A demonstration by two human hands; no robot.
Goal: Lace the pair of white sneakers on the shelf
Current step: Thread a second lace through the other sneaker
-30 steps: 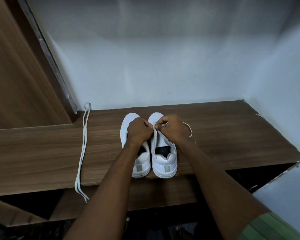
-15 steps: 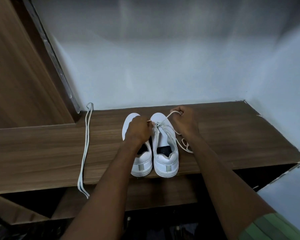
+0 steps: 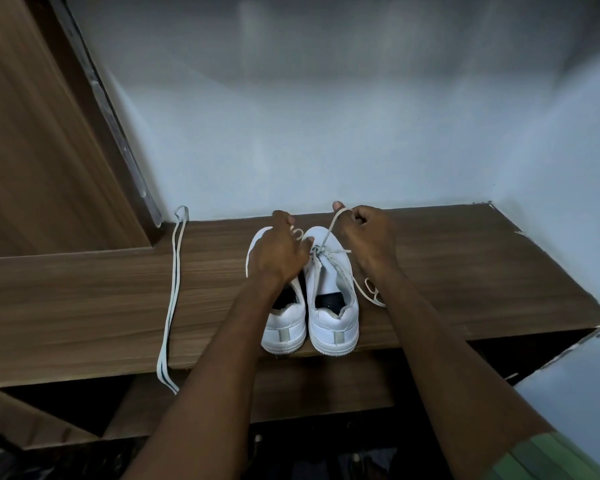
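I see shelf (image 3: 84, 289) under both hands. Right sneaker (image 3: 333, 299) below right hand (image 3: 368, 240), lace (image 3: 329, 233) started through front eyelets only; upper eyelets left. Left sneaker (image 3: 284, 323) under left hand (image 3: 278, 254), looks unlaced. Spare lace (image 3: 172, 292) well left of left hand, untouched. Roughly quarter done, I judge. Right hand clenched on lace end, pulling past toe; left hand pinches other end at toe. Versus half second back: both hands farther from me, lace drawn longer.
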